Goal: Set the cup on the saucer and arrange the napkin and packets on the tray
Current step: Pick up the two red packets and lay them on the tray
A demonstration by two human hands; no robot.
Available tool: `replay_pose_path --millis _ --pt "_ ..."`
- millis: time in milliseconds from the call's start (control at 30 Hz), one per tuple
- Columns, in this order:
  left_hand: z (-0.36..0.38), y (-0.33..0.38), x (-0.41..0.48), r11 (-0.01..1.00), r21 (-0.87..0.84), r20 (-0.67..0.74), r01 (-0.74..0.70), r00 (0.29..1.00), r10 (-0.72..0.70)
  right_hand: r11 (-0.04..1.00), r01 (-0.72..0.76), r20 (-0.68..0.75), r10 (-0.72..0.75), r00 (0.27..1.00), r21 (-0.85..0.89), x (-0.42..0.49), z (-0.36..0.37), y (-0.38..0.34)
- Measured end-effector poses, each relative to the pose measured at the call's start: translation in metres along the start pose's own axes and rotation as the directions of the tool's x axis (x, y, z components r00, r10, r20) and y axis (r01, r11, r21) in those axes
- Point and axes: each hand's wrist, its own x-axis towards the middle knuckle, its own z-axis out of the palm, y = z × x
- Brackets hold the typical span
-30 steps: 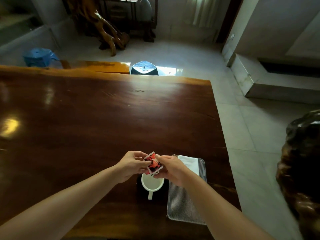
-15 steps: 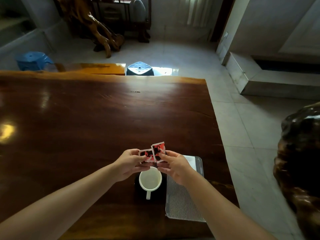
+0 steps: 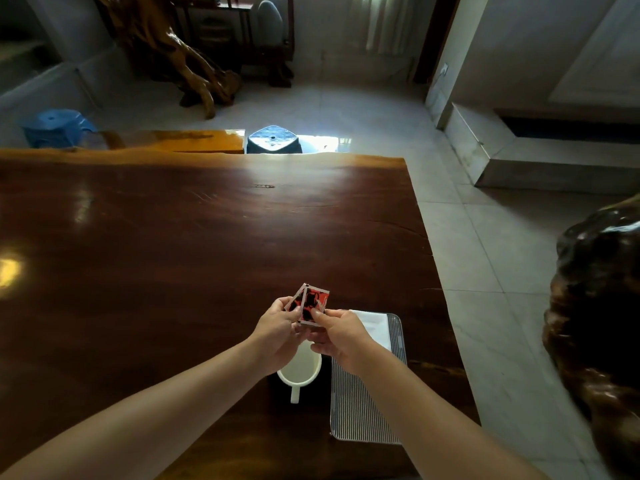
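Both hands hold red and black packets (image 3: pixel 310 303) upright above the cup. My left hand (image 3: pixel 277 332) pinches them from the left and my right hand (image 3: pixel 337 336) from the right, fingers touching. Below them a white cup (image 3: pixel 300 370) stands on a dark saucer (image 3: pixel 277 393), its handle pointing toward me; my hands hide its far rim. To the right lies a ribbed clear tray (image 3: pixel 360 410) with a white napkin (image 3: pixel 375 327) at its far end.
The dark polished wooden table (image 3: pixel 173 254) stretches left and away. Its right edge runs just past the tray, with tiled floor beyond. A dark carved wooden object (image 3: pixel 599 306) stands at the right. Stools (image 3: pixel 273 140) stand behind the table's far edge.
The packets went from lying flat between my hands to standing upright and fanned apart. My hands rose slightly above the cup.
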Motion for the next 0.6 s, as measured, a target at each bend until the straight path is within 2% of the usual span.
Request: replay_pose_path --millis 67,167,267,333,400,500,533,600 --pt "0.006 -0.001 0.003 1.000 0.026 -0.030 -0.011 0.999 0.012 0.999 -0.019 0.014 0.018 1.000 0.033 -0.002 0.000 -0.001" --pt "0.016 0.000 0.004 0.981 0.190 -0.054 -0.039 0.997 0.050 0.997 -0.007 0.020 0.005 1.000 0.079 -0.001 -0.003 -0.002" --pt "0.022 0.007 0.002 0.930 0.356 -0.009 -0.093 0.995 0.103 0.990 0.029 0.004 -0.030 1.000 0.139 0.000 -0.008 -0.002" --pt "0.022 0.015 0.000 0.818 0.537 0.047 -0.204 0.976 0.213 0.995 0.062 -0.024 -0.060 0.998 0.080 -0.001 -0.011 -0.003" --pt "0.019 0.021 0.001 0.626 0.709 0.129 -0.324 0.933 0.337 0.994 0.103 -0.059 -0.105 0.993 -0.035 -0.003 -0.016 -0.004" --pt "0.015 0.024 0.003 0.353 0.846 0.227 -0.399 0.869 0.439 0.961 0.158 -0.044 -0.172 0.984 -0.225 -0.007 -0.022 -0.008" --pt "0.014 0.023 0.004 0.302 0.861 0.247 -0.410 0.854 0.457 0.944 0.163 -0.012 -0.174 0.985 -0.288 -0.009 -0.023 -0.010" --pt "0.014 0.021 0.006 0.271 0.865 0.270 -0.423 0.846 0.461 0.930 0.129 0.051 -0.119 0.992 -0.343 -0.012 -0.024 -0.013"
